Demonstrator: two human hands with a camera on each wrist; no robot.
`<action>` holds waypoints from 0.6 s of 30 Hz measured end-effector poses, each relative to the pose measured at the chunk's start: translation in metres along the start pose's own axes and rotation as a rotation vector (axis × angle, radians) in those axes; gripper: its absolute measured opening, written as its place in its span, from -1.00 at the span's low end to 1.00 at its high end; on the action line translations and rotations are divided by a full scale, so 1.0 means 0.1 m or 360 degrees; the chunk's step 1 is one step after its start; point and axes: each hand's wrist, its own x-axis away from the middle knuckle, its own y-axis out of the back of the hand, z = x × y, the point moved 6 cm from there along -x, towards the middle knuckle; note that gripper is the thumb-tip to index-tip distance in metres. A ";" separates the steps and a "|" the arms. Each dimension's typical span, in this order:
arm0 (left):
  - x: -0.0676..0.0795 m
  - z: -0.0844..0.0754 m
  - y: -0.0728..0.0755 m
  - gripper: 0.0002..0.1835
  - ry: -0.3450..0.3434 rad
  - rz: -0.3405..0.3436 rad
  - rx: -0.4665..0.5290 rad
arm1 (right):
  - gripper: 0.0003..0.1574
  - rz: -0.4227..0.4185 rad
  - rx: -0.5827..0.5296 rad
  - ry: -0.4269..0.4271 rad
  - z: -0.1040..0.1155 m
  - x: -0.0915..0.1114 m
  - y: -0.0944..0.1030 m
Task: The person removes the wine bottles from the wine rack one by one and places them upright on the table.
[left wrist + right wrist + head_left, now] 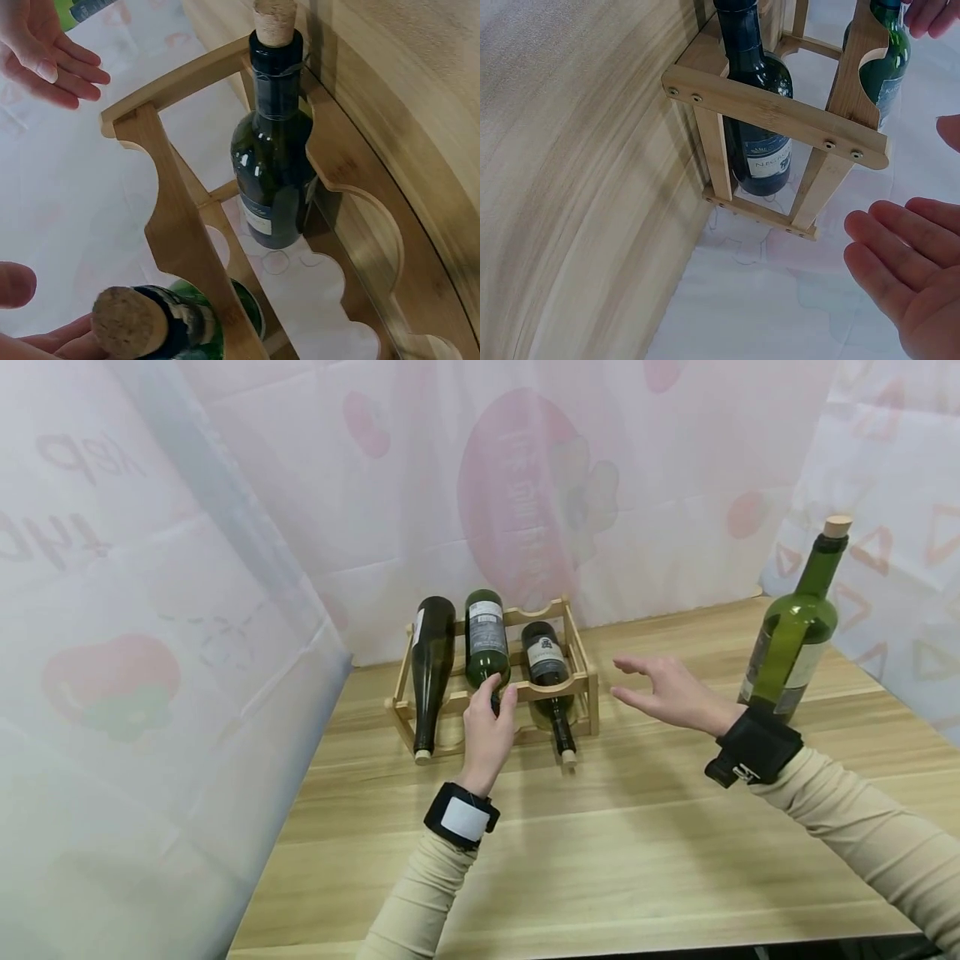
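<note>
A wooden wine rack (592,706) stands on the table with three bottles lying in it, their necks toward me. My left hand (487,731) is at the neck of the middle green wine bottle (486,631) on the upper tier. Its thumb and fingers are spread on either side of the neck; the left wrist view shows the bottle's cork (129,324) close to the fingers. My right hand (671,689) hovers right of the rack, fingers extended, palm showing in the right wrist view, holding nothing. The lower right wine bottle (761,127) lies behind the rack's side bar.
A dark bottle (432,668) lies at the rack's left. A corked green bottle (802,618) stands upright on the wooden table (645,877) at the right, behind my right wrist. Printed white cloth (660,560) hangs at the back and sides.
</note>
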 end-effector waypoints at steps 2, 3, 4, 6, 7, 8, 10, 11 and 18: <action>0.01 0.03 0.01 -0.49 0.0011 -0.0019 -0.0003 | -0.39 -0.0004 0.0008 0.0006 -0.01 0.00 -0.01; 0.01 0.05 0.02 -0.49 0.0017 -0.0030 -0.0002 | -0.39 -0.0006 0.0012 0.0009 -0.01 0.00 -0.01; 0.01 0.06 0.03 -0.50 0.0025 -0.0042 0.0000 | -0.39 -0.0005 0.0011 0.0011 0.00 -0.01 -0.02; 0.02 0.09 0.04 -0.51 0.0032 -0.0065 -0.0003 | -0.38 0.0000 0.0009 0.0014 0.00 -0.01 -0.03; 0.03 0.10 0.05 -0.51 0.0032 -0.0079 -0.0008 | -0.38 0.0006 0.0003 0.0012 0.00 -0.01 -0.03; 0.03 0.11 0.05 -0.53 0.0024 -0.0095 -0.0017 | -0.38 0.0011 -0.0003 0.0010 0.00 -0.01 -0.04; 0.04 0.12 0.06 -0.55 -0.0004 -0.0132 -0.0049 | -0.38 0.0013 -0.0012 0.0010 0.00 -0.01 -0.04; 0.04 0.12 0.07 -0.56 -0.0022 -0.0153 -0.0065 | -0.38 0.0009 -0.0011 0.0015 0.00 -0.01 -0.05; 0.06 0.19 0.10 -0.63 -0.0064 -0.0267 -0.0045 | -0.40 -0.0015 -0.0008 0.0052 0.01 -0.02 -0.06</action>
